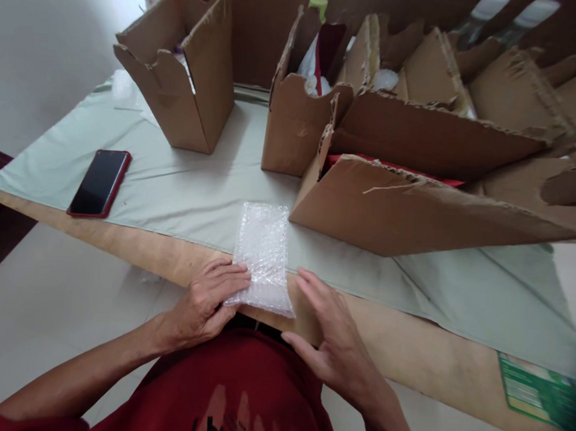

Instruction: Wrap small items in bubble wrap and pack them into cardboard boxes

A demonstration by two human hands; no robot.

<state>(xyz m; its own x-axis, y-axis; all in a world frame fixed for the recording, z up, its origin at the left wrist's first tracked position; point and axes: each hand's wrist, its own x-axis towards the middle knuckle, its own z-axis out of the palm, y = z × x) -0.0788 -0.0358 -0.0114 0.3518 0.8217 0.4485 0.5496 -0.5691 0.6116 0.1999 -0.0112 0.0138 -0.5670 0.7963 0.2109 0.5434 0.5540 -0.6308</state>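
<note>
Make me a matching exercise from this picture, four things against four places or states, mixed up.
1. Bubble wrap
2. Phone
3. Left hand
4. Right hand

A. Open beside the wrap, not on it
B. Dark screen, red edge
C. Touching the wrap
D. Clear, lying between both hands

Pairs: 1-D, 2-B, 3-C, 4-A

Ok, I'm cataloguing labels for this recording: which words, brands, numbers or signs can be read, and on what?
Nothing reads for certain.
Red shirt: large black letters, cut off by the picture's edge; smaller print too blurred.
Green sheet: print too small and blurred.
</note>
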